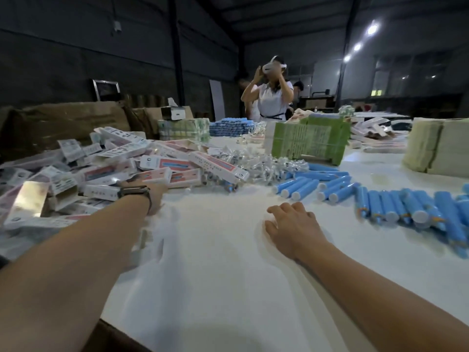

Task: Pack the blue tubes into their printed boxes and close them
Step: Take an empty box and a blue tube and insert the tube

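Note:
Blue tubes with white caps (396, 207) lie in rows on the white table (215, 262) at the right, and more blue tubes (312, 184) lie further back. A heap of printed boxes (157, 171) covers the left side. My left hand (156, 196), with a dark watch on its wrist, reaches to the edge of that heap; its fingers are mostly hidden and I cannot see what they touch. My right hand (291, 224) rests palm down on the table with relaxed fingers, holding nothing, a little left of the tube rows.
Small clear-wrapped items (266, 163) are piled behind the boxes. A green crate (309, 141) stands mid-table, pale stacked sheets (436, 151) at the right. A person in white (271, 97) stands across the table, hands at a headset. Brown cartons (63, 123) sit at the back left.

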`<state>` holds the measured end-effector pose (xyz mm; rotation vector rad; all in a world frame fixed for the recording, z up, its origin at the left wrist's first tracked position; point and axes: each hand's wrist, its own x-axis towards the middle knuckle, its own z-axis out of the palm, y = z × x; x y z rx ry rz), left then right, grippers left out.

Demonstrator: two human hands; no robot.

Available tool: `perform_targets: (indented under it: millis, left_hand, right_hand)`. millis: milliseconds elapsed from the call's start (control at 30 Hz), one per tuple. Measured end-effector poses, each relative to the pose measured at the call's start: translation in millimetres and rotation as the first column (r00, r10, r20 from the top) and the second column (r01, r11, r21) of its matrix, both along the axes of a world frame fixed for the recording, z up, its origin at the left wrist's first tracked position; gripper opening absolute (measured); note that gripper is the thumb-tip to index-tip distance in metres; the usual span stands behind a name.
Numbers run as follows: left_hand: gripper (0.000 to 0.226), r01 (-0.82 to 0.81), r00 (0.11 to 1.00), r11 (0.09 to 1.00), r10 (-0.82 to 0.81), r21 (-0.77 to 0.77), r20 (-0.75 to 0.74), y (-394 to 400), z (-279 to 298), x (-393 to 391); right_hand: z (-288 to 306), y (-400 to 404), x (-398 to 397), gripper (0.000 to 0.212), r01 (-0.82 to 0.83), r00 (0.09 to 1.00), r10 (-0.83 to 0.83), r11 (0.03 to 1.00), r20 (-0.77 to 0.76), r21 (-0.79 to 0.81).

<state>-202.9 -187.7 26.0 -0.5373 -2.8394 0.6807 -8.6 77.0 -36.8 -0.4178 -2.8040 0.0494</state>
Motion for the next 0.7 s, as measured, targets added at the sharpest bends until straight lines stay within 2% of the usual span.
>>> perform_targets:
  millis: [67, 100, 167, 267, 333, 367, 400, 433, 467, 500, 533, 567, 600, 700]
  left_hand:
    - [0.04, 0.036, 0.998, 0.996, -0.032, -0.083, 0.058, -3, -3, -7]
    - [0.038, 0.093, 0.995, 0.99, -0.09, -0.102, 0.033, -6, -4, -13]
    - [0.036, 0.135, 0.99, 0.99, -0.136, -0.03, -0.032, -6, -5, -15]
    - [0.039, 0.201, 0.943, 0.979, -0.2, -0.024, -0.268, 7, 0, -4]
    - [0.037, 0.363, 0.862, 0.928, -0.298, 0.088, -0.41, 30, 13, 10]
    - [0.033, 0.494, 0.802, 0.843, -0.349, 0.21, -0.484, 45, 21, 19]
    - [0.029, 0.607, 0.761, 0.698, -0.372, 0.379, -0.532, 59, 31, 32]
    - [0.026, 0.67, 0.742, 0.481, -0.398, 0.565, -0.54, 73, 40, 46]
    - [0.025, 0.634, 0.741, 0.21, -0.44, 0.744, -0.507, 87, 49, 64]
    - [0.023, 0.502, 0.732, -0.062, -0.5, 0.863, -0.463, 100, 54, 85]
    - [0.021, 0.341, 0.713, -0.26, -0.555, 0.903, -0.429, 112, 54, 103]
    - [0.02, 0.209, 0.701, -0.365, -0.591, 0.907, -0.399, 123, 51, 118]
    - [0.022, 0.115, 0.695, -0.414, -0.616, 0.903, -0.371, 131, 45, 128]
    - [0.021, 0.016, 0.722, -0.552, -0.571, 0.833, -0.392, 142, 23, 137]
  right_hand:
    - [0, 0, 0, 0.048, 0.003, 1.0, -0.003, 1.0, 0.0, -0.002]
    - [1, 0, 0, 0.047, 0.003, 1.0, -0.003, 1.0, -0.001, -0.003]
    - [1, -1, 0, 0.048, 0.001, 1.0, -0.001, 1.0, -0.001, -0.003]
    - [1, 1, 1, 0.049, 0.007, 1.0, -0.007, 1.0, -0.013, -0.013]
    - [1, 1, 2, 0.051, 0.01, 1.0, -0.01, 1.0, -0.021, -0.023]
    - [0, 1, 2, 0.052, 0.01, 1.0, -0.011, 0.999, -0.029, -0.033]
    - [0, 1, 2, 0.054, 0.008, 0.999, -0.01, 0.999, -0.043, -0.053]
    - [0, 1, 2, 0.058, 0.002, 0.998, -0.008, 0.996, -0.065, -0.086]
    - [1, 1, 3, 0.062, -0.01, 0.996, -0.001, 0.992, -0.091, -0.123]
    - [1, 1, 4, 0.066, -0.033, 0.993, 0.015, 0.987, -0.118, -0.157]
    - [2, 1, 6, 0.07, -0.065, 0.989, 0.038, 0.98, -0.146, -0.186]
    - [2, 1, 8, 0.072, -0.103, 0.982, 0.066, 0.972, -0.174, -0.212]
    - [3, 0, 10, 0.073, -0.146, 0.975, 0.098, 0.96, -0.202, -0.238]
    - [6, -5, 15, 0.073, -0.284, 0.947, 0.216, 0.909, -0.237, -0.306]
